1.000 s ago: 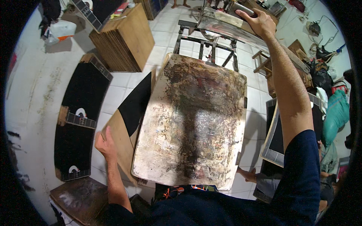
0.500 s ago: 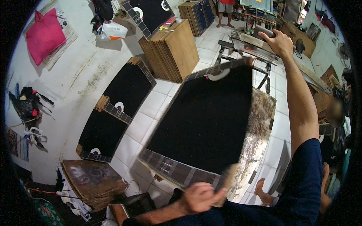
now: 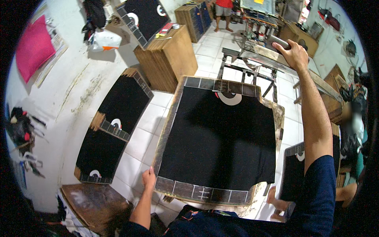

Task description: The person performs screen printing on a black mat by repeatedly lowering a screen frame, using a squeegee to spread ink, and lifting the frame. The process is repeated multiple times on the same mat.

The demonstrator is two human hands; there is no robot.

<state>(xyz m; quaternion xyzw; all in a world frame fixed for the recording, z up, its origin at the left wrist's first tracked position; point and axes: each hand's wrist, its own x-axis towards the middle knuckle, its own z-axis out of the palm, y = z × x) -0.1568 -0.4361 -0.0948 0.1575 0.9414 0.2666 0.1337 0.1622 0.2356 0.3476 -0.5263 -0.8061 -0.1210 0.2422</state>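
Observation:
A large board (image 3: 205, 194) covered with black cloth (image 3: 221, 138) lies in front of me on a pale, stained surface (image 3: 278, 118). Dark strips with white marks run along its near and far ends, and a white ring print shows at the far end. At the board's left edge, near the lower corner, my left hand (image 3: 149, 179) is closed on the edge with the thumb up. My right hand (image 3: 297, 57) is stretched far out at the upper right, fingers wrapped round a grey bar (image 3: 278, 41); its full shape is hidden by the hand.
Similar black-covered boards (image 3: 126, 94) lean along the left wall, and another (image 3: 292, 166) stands at the right. A wooden stack (image 3: 169, 55) rises behind. Beyond the board is a dark metal frame (image 3: 248, 75). Another person (image 3: 224, 12) stands at the back.
The board was tilted and blurred with motion; now it lies flatter and still. My left hand has moved from its near edge to its left edge. My right hand keeps the grey bar.

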